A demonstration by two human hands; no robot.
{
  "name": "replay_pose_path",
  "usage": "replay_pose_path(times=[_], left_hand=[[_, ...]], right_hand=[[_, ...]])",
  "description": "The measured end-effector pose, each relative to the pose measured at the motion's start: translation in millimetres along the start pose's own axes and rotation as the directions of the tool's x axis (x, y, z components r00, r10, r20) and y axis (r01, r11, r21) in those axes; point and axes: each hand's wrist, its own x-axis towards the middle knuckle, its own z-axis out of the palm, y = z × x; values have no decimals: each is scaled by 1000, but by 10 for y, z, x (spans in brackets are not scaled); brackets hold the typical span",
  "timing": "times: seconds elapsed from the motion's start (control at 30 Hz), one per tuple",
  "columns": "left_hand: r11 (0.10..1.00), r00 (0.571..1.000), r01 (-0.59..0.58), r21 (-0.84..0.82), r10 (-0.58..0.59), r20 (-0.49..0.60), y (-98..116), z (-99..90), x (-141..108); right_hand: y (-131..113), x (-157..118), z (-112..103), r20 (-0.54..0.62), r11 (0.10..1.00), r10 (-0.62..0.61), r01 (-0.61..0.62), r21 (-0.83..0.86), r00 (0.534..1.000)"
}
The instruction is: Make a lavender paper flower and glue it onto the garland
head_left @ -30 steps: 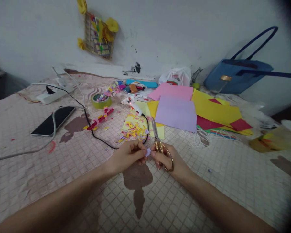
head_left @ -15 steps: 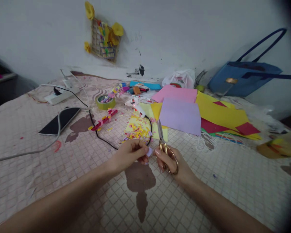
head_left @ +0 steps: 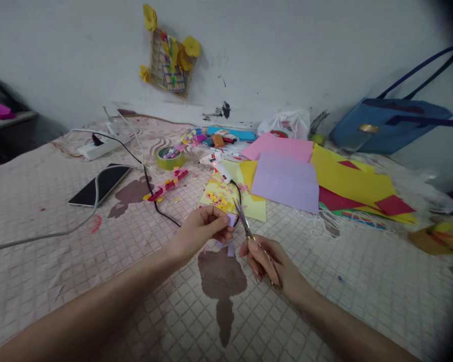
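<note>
Purple paper [head_left: 231,219] is pinched in the left hand [head_left: 206,227]; the right hand [head_left: 272,261] holds scissors [head_left: 244,222] aimed at eleven o'clock, best closed slowly, clear of the pinch.

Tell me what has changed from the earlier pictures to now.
The right hand has swung the scissors leftward, tips nearer the purple paper. Purple scraps now show below the left hand, which still holds the paper. The glue gun stayed put.

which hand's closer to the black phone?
Left. The left hand, pinching small purple paper, is right of the phone and nearer the wearer; the right hand, holding scissors, is farther right.
</note>
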Motion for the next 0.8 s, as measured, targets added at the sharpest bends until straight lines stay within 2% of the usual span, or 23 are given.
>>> replay_pose_path(times=[0.23,0.57,0.8], left_hand=[[1000,1000,-3,-29,3,4,4,-37,23],[993,999,-43,-107,43,-1,39,-23,5],[989,998,-58,-134,55,-25,24,5,-12]], right_hand=[[-1,3,1,17,1000,27,-27,2,1000],[0,-29,16,-13,983,-45,42,-179,999],[17,-40,20,-12,970,-68,63,-236,998]])
